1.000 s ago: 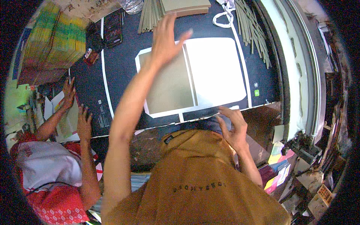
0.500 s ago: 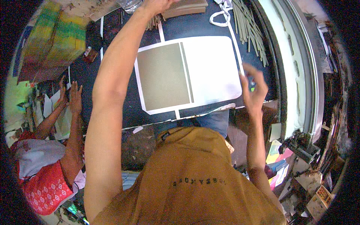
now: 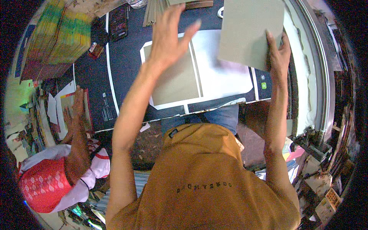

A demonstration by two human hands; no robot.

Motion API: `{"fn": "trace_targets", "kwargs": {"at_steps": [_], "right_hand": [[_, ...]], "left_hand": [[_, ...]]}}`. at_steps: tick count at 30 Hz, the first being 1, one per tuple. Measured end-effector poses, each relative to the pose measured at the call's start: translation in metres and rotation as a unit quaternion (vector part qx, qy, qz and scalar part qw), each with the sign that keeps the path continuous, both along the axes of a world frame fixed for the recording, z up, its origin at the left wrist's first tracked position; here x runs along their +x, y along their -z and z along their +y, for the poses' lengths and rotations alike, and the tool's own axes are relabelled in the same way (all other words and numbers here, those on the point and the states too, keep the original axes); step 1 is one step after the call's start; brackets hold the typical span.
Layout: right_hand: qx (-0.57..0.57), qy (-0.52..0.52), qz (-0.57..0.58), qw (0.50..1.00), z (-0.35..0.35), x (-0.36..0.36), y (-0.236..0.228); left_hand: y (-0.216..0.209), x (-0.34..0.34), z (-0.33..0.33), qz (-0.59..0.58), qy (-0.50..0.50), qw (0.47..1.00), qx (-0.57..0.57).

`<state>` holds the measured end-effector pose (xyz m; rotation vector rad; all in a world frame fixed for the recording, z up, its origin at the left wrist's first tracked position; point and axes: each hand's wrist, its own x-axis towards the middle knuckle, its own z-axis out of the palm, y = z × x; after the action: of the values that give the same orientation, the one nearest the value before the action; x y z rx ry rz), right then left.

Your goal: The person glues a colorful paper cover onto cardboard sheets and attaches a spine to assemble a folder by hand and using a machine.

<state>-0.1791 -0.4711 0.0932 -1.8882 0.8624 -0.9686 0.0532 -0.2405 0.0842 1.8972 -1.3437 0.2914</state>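
A grey cardboard panel (image 3: 249, 32) is in my right hand (image 3: 280, 57), gripped at its lower right edge with the thumb on its face. It is tilted above the right part of a white sheet (image 3: 226, 82) and hides that sheet's upper right corner. On the sheet's left half lies a second grey cardboard panel (image 3: 178, 78), with a narrow grey strip (image 3: 196, 69) beside it. My left hand (image 3: 168, 38) hovers over that panel's upper end, fingers spread and nothing in them.
The dark tabletop (image 3: 126, 61) carries white lines. Grey strips (image 3: 155, 11) and a brown board stack (image 3: 197, 4) lie at the far edge. Tall yellow-green stacks (image 3: 57, 42) stand far left. A co-worker's hands (image 3: 78, 107) press a cover at left. A white-padded metal rail (image 3: 306, 76) bounds the right.
My left hand has come down from the far board stack to over the sheet. My right hand, empty before, has risen and now holds a grey cardboard panel. The co-worker's hands have moved nearer.
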Motion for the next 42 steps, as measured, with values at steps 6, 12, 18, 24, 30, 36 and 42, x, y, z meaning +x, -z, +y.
{"fn": "trace_targets", "kwargs": {"at_steps": [6, 12, 18, 24, 30, 36, 42], "right_hand": [[0.083, -0.033, 0.11, 0.99, 0.026, -0.023, 0.053], [0.108, -0.011, 0.195, 0.975, 0.051, -0.016, 0.076], [0.064, -0.012, 0.208, 0.976, 0.052, -0.019, 0.088], [0.103, 0.002, 0.223, 0.969, 0.062, -0.012, 0.076], [0.008, 0.007, 0.254, 0.967, 0.055, -0.014, 0.089], [-0.056, 0.024, 0.291, 0.955, 0.052, -0.018, 0.106], [-0.068, 0.027, 0.315, 0.946, 0.052, -0.018, 0.105]], "left_hand": [[0.095, -0.055, 0.036, 0.018, -0.009, 0.993, 0.113], [0.11, -0.077, 0.039, 0.032, 0.037, 0.986, 0.161], [0.109, -0.082, 0.038, 0.007, 0.06, 0.977, 0.204], [0.111, -0.083, 0.039, -0.023, 0.049, 0.967, 0.247], [0.112, -0.083, 0.038, -0.025, 0.046, 0.968, 0.247], [0.11, -0.083, 0.037, -0.022, 0.047, 0.964, 0.262], [0.108, -0.083, 0.038, -0.025, 0.047, 0.962, 0.269]]}}
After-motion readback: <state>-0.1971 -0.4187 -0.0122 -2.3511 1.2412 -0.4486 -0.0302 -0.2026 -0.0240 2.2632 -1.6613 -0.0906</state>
